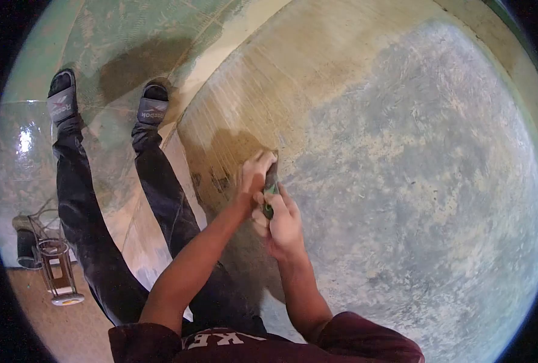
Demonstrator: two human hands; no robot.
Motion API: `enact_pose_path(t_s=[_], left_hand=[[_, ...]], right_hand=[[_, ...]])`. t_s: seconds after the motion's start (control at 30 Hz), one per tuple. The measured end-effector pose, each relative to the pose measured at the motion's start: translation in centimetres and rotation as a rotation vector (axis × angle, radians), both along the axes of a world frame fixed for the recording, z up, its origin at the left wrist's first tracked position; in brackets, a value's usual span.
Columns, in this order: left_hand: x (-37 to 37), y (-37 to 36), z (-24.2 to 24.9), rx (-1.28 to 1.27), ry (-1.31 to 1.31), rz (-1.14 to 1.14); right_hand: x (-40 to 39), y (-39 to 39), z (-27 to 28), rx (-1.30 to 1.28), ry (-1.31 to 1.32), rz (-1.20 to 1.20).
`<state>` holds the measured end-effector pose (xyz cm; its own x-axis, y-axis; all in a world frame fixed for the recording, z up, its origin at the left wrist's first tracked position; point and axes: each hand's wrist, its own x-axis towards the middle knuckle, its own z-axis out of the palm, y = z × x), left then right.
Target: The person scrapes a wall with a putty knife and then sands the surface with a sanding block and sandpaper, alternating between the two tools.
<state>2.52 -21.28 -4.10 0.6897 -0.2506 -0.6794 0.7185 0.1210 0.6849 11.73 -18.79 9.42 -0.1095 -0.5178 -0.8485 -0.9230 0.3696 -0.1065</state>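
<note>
The surface [414, 169], grey and tan, is broad; both hands are near its curved left edge. The right hand [285, 222] is wrapped round the tool's green end; the left hand [255, 173] has its fingers at the dark end — gripping or pressing, I cannot tell. The tool [271, 180] lies between them.

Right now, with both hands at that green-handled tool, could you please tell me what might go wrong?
The left hand has its fingers at the dark far end of the green-handled tool, close to the mottled surface, so a slip might scrape them. The right hand grips the green end; if that hold loosened, the tool could twist and perhaps mark the surface.
</note>
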Motion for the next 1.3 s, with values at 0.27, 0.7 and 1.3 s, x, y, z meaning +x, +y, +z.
enact_pose_path(t_s=[0.27, 0.7, 1.3], left_hand=[[-0.6, 0.2, -0.1, 0.034, 0.048, -0.105], [2.3, 2.7, 0.8, -0.065, -0.054, 0.083], [3.6, 4.0, 0.6, 0.022, -0.092, -0.148]], right_hand=[[-1.0, -0.5, -0.6, 0.03, -0.043, 0.03], [-0.6, 0.3, -1.9, -0.005, -0.122, -0.079], [-1.9, -0.2, 0.7, -0.031, 0.09, 0.037]])
